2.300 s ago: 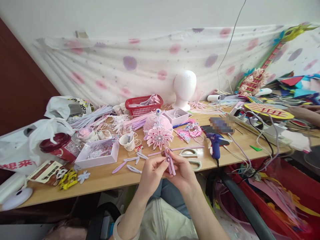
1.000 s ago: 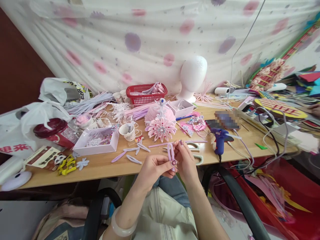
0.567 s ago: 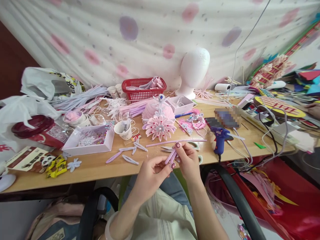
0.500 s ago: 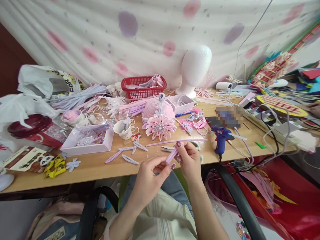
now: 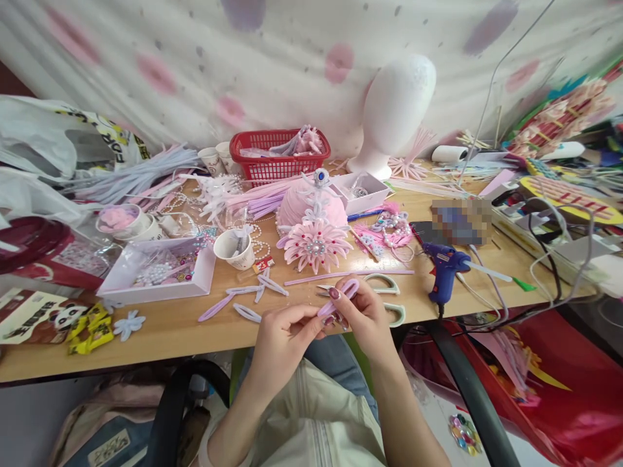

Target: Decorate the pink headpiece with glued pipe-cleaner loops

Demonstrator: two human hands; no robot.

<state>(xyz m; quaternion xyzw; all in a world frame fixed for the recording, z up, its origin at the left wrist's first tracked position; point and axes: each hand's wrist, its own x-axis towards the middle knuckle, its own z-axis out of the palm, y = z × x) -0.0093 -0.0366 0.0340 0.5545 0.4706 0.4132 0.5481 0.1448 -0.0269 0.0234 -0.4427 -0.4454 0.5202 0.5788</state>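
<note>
1. The loop (image 5: 351,287), a lilac fuzzy strip bent double, was held aslant above the table's near edge, on the near side of the flower (image 5: 316,248) and slightly right of it.
2. The right hand (image 5: 366,314) was closed in a pinch, its thumb over the loop's side; the bent far end showed past the thumb.
3. The left hand (image 5: 287,334) was closed too, thumb and fingers pinching the loop's lower end. Exactly how its fingertips met was partly hidden.
4. On the table (image 5: 185,337), the scissors (image 5: 396,314) lay right of the flower and nearer the person, partly behind the right hand. A straight strip (image 5: 384,272) ran just in front of the flower and off to its right.
5. Left of the flower stood the cup (image 5: 234,251) and, farther left, the bead box (image 5: 158,272). Folded pieces (image 5: 248,312) lay to its near left.
6. The glue gun (image 5: 444,275) was well to its right. Behind it were the basket (image 5: 278,157) and, to the right, the foam head (image 5: 400,107).
7. Beyond the flower hung a spotted sheet (image 5: 292,71); below and right, the red bin (image 5: 564,383) stood beside the chair arm (image 5: 470,395).
</note>
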